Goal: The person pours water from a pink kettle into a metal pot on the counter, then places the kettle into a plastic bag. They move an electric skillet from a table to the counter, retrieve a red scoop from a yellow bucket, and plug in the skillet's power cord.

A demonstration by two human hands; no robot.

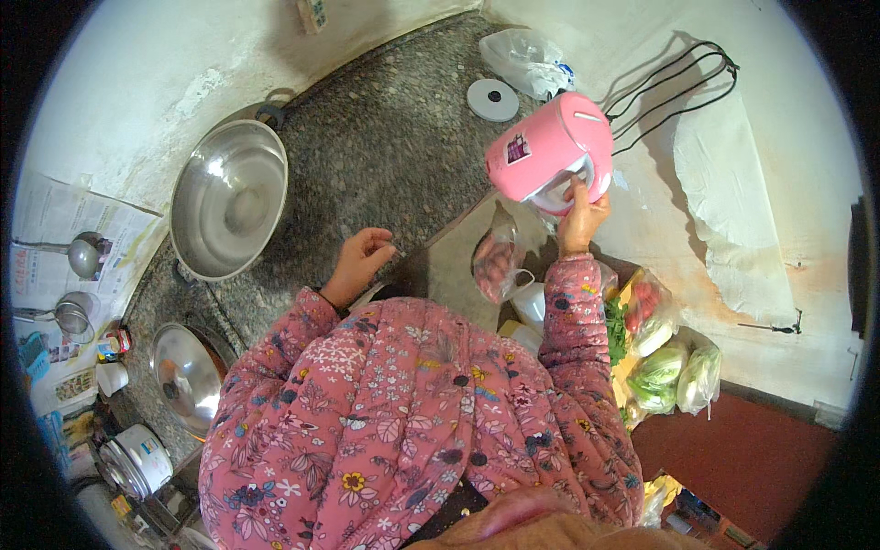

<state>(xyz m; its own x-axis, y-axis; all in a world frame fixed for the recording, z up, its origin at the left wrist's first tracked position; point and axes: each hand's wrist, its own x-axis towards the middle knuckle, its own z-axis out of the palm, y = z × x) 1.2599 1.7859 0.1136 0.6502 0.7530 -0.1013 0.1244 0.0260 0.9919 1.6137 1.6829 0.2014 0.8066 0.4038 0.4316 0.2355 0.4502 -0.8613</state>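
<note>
My right hand [584,216] grips the handle of a pink electric kitchen appliance [543,148], held tilted above the counter's right end. A label bearing print is on its side. Looped black cord [687,75] stretches out beyond it towards the wall. Behind the appliance, a white disc with a black centre [493,100] lies on the speckled stone counter [385,130], close to a clear plastic bag [522,62]. My left hand [359,265] is near the counter's front edge, empty, with its fingers loosely bent and apart.
A large metal wok [230,199] stands at left, beside a lidded pan [185,375] and a rice cooker [137,457]. Ladles and a strainer [74,317] hang on the wall. Below right are a bag of reddish items [498,261] and bagged cabbages [658,375].
</note>
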